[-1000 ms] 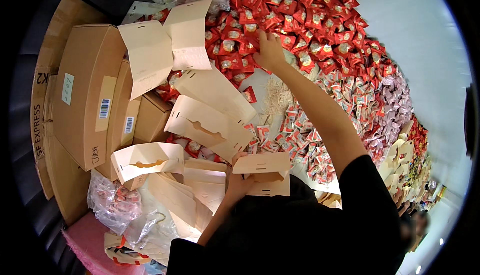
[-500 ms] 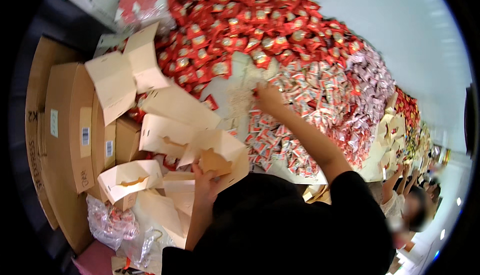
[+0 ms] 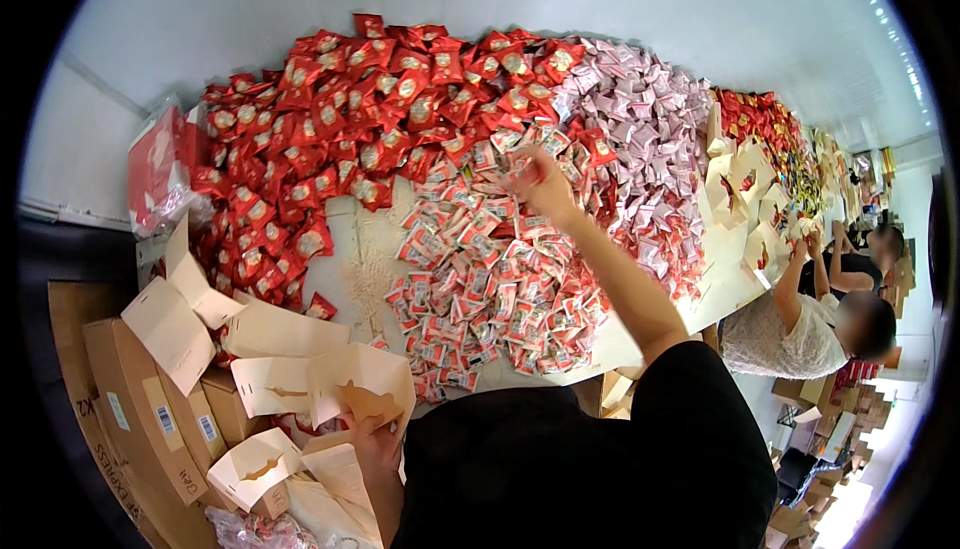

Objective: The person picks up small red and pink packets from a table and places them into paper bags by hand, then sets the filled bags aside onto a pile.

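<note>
My left hand (image 3: 375,441) grips the edge of an open cream gift box (image 3: 395,377), whose flaps stand up and show a tan inside. My right arm is stretched out over the table. At its end my right hand (image 3: 540,187) hovers at a pile of small white-and-red packets (image 3: 470,284), near where it meets the red packets. Motion smears its fingers, so whether it holds a packet is unclear. A large heap of shiny red packets (image 3: 330,114) lies behind and to the left. Pale pink packets (image 3: 640,99) are heaped to the right of it.
More open cream boxes (image 3: 165,334) stand at the left, beside brown shipping cartons (image 3: 135,409). A red bag in clear plastic (image 3: 160,169) sits at the far left corner. To the right, co-workers (image 3: 785,334) handle boxes along the same table (image 3: 640,334).
My view has swung to the right. My right hand has moved from the table's crumb-strewn patch beside the red packets to over the white-and-red packets. My left hand keeps holding the box.
</note>
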{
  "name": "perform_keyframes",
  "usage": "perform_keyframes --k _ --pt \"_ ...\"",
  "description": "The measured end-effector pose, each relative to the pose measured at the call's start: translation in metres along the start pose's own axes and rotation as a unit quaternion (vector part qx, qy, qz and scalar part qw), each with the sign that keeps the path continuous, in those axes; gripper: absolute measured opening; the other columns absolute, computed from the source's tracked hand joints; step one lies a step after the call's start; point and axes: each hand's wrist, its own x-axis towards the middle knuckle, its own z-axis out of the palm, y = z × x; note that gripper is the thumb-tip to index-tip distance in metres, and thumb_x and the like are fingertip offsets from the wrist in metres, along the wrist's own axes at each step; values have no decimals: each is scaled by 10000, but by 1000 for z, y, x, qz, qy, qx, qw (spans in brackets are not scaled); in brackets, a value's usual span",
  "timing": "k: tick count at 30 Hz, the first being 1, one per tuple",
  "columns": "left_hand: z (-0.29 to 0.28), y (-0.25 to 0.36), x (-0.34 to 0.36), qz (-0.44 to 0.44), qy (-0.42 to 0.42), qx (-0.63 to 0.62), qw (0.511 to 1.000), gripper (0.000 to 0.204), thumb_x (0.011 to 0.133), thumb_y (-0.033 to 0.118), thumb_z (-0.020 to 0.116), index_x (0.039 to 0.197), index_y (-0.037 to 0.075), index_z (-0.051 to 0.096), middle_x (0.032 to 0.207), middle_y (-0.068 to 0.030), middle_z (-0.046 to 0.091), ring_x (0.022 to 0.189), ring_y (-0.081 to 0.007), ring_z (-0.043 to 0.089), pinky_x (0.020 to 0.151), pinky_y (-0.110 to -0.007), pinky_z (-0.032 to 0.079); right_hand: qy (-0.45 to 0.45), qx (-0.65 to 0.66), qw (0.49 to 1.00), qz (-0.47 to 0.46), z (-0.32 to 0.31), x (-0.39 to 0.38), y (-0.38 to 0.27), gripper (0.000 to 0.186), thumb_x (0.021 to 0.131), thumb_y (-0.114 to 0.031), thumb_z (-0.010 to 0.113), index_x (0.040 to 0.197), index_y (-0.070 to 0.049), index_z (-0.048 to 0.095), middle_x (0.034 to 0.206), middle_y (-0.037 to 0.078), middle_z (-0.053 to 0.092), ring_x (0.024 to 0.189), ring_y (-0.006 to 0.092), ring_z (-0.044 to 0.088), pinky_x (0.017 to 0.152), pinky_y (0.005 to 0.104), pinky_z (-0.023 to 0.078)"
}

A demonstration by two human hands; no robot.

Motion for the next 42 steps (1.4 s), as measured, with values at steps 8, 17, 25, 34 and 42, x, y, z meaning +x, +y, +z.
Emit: perform_keyframes --k 8,17,25,34,42 --pt "4 -16 18 -30 67 51 996 389 707 70 478 1095 82 466 966 -91 562 761 -234 594 585 -330 554 256 -293 919 -60 -175 127 56 383 637 -151 621 1004 -72 542 714 121 607 679 260 602 627 357 462" --pt "8 -2 10 -101 32 -16 994 652 668 -47 461 1269 159 313 1111 -129 474 967 -292 531 700 -452 532 109 -499 859 26 -166 161 82 354 670 -126 584 1006 -90 478 882 207 606 829 384 581 739 436 470" --pt "28 -14 1 -35 35 119 992 639 727 -16 518 1294 164 286 1199 -99 433 1050 -281 485 822 -447 480 136 -94 981 -105 -224 -31 44 400 662 -17 559 1056 -61 503 767 37 596 666 114 532 591 266 423" --pt "35 -87 -14 92 12 269 959 512 833 201 553 1257 114 280 1190 -97 433 1048 -242 476 868 -390 419 169 -129 974 80 -185 -255 145 364 653 2 601 1007 -57 537 786 30 573 644 90 507 582 236 426" --pt "67 -140 -37 41 -85 272 957 493 855 159 523 1251 112 234 1200 -103 410 1068 -235 465 861 -382 437 85 -517 845 -109 -149 -270 181 222 685 -76 558 905 -104 554 1012 45 547 862 220 544 562 297 497"
